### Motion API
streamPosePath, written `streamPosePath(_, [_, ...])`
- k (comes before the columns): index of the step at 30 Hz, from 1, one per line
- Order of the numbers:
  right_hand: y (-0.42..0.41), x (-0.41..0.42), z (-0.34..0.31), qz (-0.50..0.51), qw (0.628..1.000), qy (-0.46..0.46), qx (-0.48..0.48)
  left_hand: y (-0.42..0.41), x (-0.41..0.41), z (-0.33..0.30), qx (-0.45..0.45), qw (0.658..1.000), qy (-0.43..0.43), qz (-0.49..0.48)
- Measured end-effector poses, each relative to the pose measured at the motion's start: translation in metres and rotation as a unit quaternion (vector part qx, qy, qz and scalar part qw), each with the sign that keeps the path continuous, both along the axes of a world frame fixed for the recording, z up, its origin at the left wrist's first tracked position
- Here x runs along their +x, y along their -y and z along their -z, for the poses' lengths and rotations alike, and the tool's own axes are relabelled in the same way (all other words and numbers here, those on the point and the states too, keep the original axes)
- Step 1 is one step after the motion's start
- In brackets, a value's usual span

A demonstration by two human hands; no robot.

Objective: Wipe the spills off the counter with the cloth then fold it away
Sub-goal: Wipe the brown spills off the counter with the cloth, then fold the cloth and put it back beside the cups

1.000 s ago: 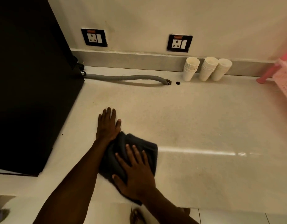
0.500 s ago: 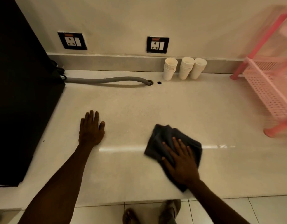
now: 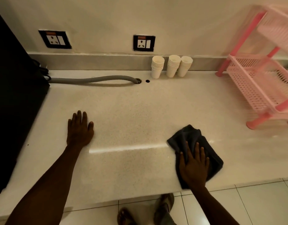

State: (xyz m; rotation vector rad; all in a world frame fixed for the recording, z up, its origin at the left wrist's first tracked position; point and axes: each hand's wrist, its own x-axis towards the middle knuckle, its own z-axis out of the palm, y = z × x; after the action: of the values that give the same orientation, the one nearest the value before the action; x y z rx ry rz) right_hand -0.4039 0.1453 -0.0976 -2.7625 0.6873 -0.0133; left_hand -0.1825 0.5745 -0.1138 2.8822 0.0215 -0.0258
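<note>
Right hand [image 3: 194, 168] pressed flat on the dark cloth [image 3: 203, 143] at the counter's [image 3: 132, 111] front edge.
Left hand [image 3: 79, 129] lies flat, fingers spread, holding nothing; stacked paper cups [image 3: 171, 65] stand at the back edge.

This looks like a pantry or kitchenette: a long pale counter [image 3: 123, 111] under two wall sockets [image 3: 144, 43], stacks of paper cups [image 3: 171, 65] far behind the hand pressing the cloth, a pink plastic rack [image 3: 260, 85] to its right (tiled floor [image 3: 261, 205] below).

Glossy speckled counter [image 3: 127, 111], soft dark cloth [image 3: 203, 143]
</note>
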Motion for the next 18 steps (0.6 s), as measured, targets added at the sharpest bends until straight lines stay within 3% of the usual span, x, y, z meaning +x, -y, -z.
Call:
streamPosePath(7, [-0.07,-0.024,-0.017,-0.064,0.995,-0.021,0.068,0.007,-0.01,-0.014,-0.13,0.991,0.018,-0.002])
streamPosePath(9, [-0.092,-0.02,-0.038,-0.09,0.985,-0.035,0.144,0.02,-0.017,-0.024,-0.162,0.986,0.041,0.002])
streamPosePath(11, [-0.106,-0.011,-0.069,-0.072,0.949,-0.056,0.303,0.04,-0.024,-0.036,-0.198,0.978,0.065,0.016])
streamPosePath(14, [-0.105,0.009,-0.107,0.041,0.843,-0.094,0.528,0.078,-0.037,-0.057,-0.243,0.966,0.074,0.043])
streamPosePath(18, [-0.076,0.029,-0.125,0.087,0.549,-0.08,0.827,0.121,-0.058,-0.091,-0.399,0.915,0.0,0.057])
